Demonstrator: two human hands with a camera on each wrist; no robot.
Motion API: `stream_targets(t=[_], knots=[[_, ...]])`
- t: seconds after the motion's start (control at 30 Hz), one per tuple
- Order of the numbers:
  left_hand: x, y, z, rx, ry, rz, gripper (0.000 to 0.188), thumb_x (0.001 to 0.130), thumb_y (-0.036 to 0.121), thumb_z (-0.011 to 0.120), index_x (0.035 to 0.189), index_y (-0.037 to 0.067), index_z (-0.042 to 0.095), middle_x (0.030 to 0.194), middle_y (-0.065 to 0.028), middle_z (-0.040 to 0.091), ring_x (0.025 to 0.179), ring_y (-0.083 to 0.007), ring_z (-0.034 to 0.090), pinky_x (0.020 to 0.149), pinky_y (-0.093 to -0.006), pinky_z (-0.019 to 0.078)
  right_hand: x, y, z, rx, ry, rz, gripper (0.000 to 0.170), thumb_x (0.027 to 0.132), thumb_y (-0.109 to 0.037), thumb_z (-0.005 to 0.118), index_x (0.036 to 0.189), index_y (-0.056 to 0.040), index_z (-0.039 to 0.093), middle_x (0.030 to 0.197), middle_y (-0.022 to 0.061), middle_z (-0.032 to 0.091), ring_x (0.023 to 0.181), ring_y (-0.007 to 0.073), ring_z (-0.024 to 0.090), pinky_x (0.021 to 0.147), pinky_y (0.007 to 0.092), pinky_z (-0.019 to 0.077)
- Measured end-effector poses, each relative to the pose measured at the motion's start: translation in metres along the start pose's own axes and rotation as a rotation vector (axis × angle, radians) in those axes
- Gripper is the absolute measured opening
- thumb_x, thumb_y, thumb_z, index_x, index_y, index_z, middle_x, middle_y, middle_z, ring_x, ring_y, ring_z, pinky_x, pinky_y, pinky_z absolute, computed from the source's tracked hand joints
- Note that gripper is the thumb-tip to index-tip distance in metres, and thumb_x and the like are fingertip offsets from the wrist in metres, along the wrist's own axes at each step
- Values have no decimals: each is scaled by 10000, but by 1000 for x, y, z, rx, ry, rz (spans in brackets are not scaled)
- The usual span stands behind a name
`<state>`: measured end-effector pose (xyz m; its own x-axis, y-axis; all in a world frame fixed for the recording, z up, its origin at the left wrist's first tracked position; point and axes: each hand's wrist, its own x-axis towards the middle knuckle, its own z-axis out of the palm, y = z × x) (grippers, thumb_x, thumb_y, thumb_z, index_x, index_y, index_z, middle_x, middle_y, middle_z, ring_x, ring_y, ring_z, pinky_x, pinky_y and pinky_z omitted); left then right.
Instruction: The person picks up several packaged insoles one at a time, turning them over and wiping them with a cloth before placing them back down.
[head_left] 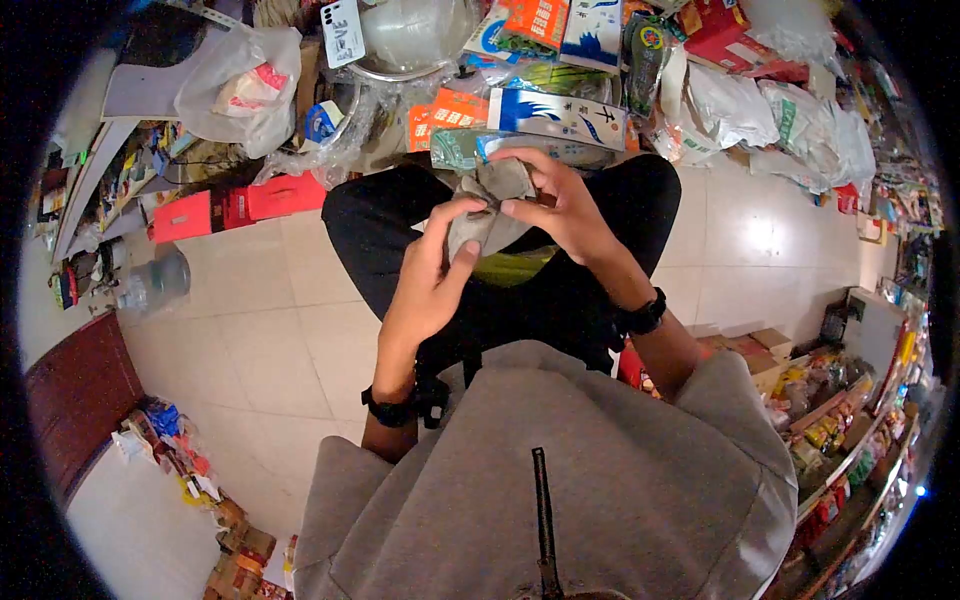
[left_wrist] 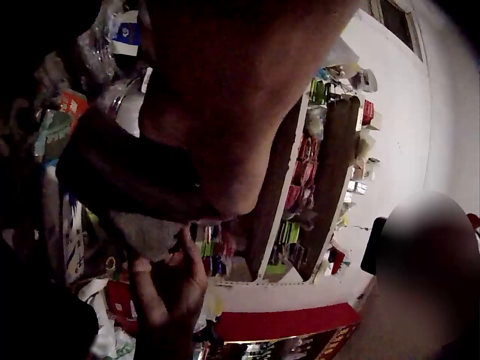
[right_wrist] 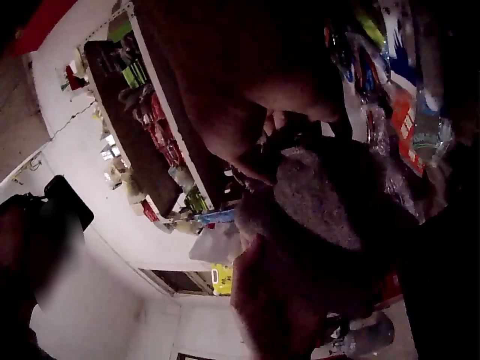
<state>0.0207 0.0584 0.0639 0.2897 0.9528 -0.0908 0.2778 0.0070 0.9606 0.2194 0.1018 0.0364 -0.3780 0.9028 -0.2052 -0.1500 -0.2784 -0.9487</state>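
Note:
A soft grey folded cloth piece (head_left: 492,205) is held between both hands over the lap. My left hand (head_left: 425,280) pinches its near left side, thumb and forefinger on the fabric. On its right side my right hand (head_left: 575,215) grips the edge, the thumb lying near the fold. The right wrist view shows a rounded, fuzzy panel of the grey cloth (right_wrist: 315,199) between the hands. In the left wrist view, the cloth (left_wrist: 146,234) is partly hidden by the near hand. Something yellow-green (head_left: 515,265) lies in the lap below.
In front of the crossed legs are packaged goods, among them a blue-and-white packet (head_left: 560,118) and orange packets (head_left: 440,115). A phone (head_left: 343,32) lies at the back. Red boxes (head_left: 240,205) and a clear plastic jug (head_left: 160,280) stand left, on the tiled floor (head_left: 270,330).

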Motion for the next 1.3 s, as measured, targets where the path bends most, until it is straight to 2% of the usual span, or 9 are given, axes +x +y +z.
stream_targets(t=[0.1,0.33,0.4,0.53,0.7,0.83,0.93,1.17,1.3], knots=[[-6,3,10,25,60,79,392,836,-9,623,1210,43,519,1130,-181,617,1003,-304,631,853,-348,483,-1,13,-1,-50,78,-67,425,815,-55,708,1198,-72,523,1010,43,624,964,124,576,819,269,469],[-10,-1,13,310,363,285,429,703,-58,682,1097,30,537,1125,-207,594,1015,-387,604,842,-381,498,-9,-8,7,-226,136,3,335,795,-35,714,1066,-66,518,968,21,587,889,101,544,765,254,449],[-10,-1,5,316,378,286,373,715,-46,668,1053,29,530,1107,-220,590,995,-392,607,832,-386,501,-9,-2,6,-215,93,-248,307,782,-14,710,1019,-67,522,989,26,587,920,105,548,791,264,445],[-13,0,-13,339,316,322,329,721,-76,607,1028,17,538,1070,-189,608,959,-376,613,810,-393,502,-17,-14,-1,-300,28,-276,336,749,22,702,1029,-59,535,1002,37,592,944,122,561,825,282,451],[-16,13,-26,476,96,306,309,735,-123,578,1007,21,603,1058,-144,616,950,-356,626,799,-398,520,-25,-37,-6,-655,-90,-389,389,695,75,645,1051,-73,596,1036,81,615,973,254,611,895,336,466],[-16,13,-36,496,12,289,363,753,-81,604,1079,72,656,1133,-131,636,1013,-313,639,804,-354,532,-28,-40,-14,-705,-93,-411,331,693,73,638,987,-77,630,1055,81,624,1017,297,610,908,366,476],[-17,11,-42,475,11,269,349,751,-42,640,1082,63,673,1168,-117,646,1024,-309,651,843,-359,536,-29,-36,-20,-709,-158,-471,298,693,50,652,966,-69,646,1091,83,639,1042,312,614,912,389,486],[-17,21,-37,525,74,231,330,755,5,668,1083,37,668,1163,-141,653,1025,-309,656,871,-366,531,-35,-38,-8,-840,22,-277,323,699,66,656,999,-54,665,1071,131,681,1019,300,645,903,347,490],[-14,20,-40,666,67,367,270,728,-22,678,995,0,644,1082,-138,667,903,-318,675,770,-368,562,-37,-38,-9,-928,26,-306,344,704,43,681,1029,-64,646,1058,146,674,1006,324,639,871,354,495]])
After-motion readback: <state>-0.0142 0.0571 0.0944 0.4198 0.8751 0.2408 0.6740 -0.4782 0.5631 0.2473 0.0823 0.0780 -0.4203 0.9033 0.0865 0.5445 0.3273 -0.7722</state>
